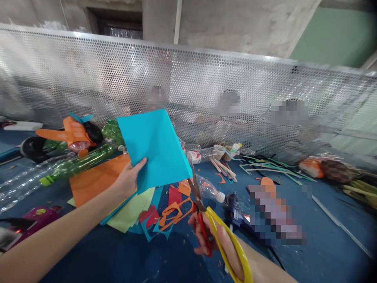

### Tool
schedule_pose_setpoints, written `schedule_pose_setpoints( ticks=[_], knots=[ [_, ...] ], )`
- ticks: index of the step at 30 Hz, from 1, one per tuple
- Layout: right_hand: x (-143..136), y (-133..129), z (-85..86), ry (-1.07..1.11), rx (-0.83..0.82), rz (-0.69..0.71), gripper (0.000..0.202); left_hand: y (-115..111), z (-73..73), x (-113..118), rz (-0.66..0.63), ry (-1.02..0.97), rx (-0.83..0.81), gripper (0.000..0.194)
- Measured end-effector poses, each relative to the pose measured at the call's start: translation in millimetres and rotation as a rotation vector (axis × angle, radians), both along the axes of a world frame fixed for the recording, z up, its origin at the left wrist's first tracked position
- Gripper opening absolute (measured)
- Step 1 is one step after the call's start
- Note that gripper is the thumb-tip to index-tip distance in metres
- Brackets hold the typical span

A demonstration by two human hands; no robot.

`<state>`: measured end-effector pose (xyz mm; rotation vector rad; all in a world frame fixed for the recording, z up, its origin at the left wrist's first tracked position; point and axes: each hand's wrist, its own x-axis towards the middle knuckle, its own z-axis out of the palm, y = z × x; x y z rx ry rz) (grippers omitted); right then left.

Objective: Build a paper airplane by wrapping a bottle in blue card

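Observation:
My left hand [128, 181] pinches the lower left edge of a bright blue sheet of paper [153, 149], its thumb lying on the front. My right hand [209, 236] has its fingers in the handles of scissors [203, 204] with one yellow and one red handle. The scissor blades are at the sheet's lower right corner; whether they touch it is hard to tell. Beneath the sheet lie orange paper [100, 181], pale green paper [129, 214] and several cut scraps [173, 214] in orange, red and blue.
Green bottles [85, 159] and an orange paper-covered bottle [76, 133] lie at left. A clear bottle [210, 190], a dark blue tool [235, 210] and thin strips [273, 167] lie to the right. A perforated metal screen [188, 86] stands behind the blue table [118, 259].

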<state>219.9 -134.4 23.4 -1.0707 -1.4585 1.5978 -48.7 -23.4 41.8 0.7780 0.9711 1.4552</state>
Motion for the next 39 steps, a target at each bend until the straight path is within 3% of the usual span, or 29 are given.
schedule_pose_setpoints(
  ticks=[6,10,20,27,39],
  knots=[
    [2,-5,34.7,-0.166,0.009,0.097,0.08,-3,-1.0,3,-0.03,-0.016,-0.003,0.04],
    [4,-7,41.2,-0.197,0.029,0.104,0.076,-4,0.4,5,-0.008,-0.04,-0.015,0.037],
    [1,-6,41.1,-0.182,0.007,0.065,0.072,-7,-2.5,7,-0.05,-0.037,-0.015,0.043],
    [0,-5,37.4,-0.134,0.015,0.064,0.071,-8,1.3,10,-0.031,-0.06,-0.032,0.038],
    [2,5,0.5,-0.07,0.217,0.058,0.063,-13,6.0,13,0.0,-0.044,-0.082,0.036]
  ],
)
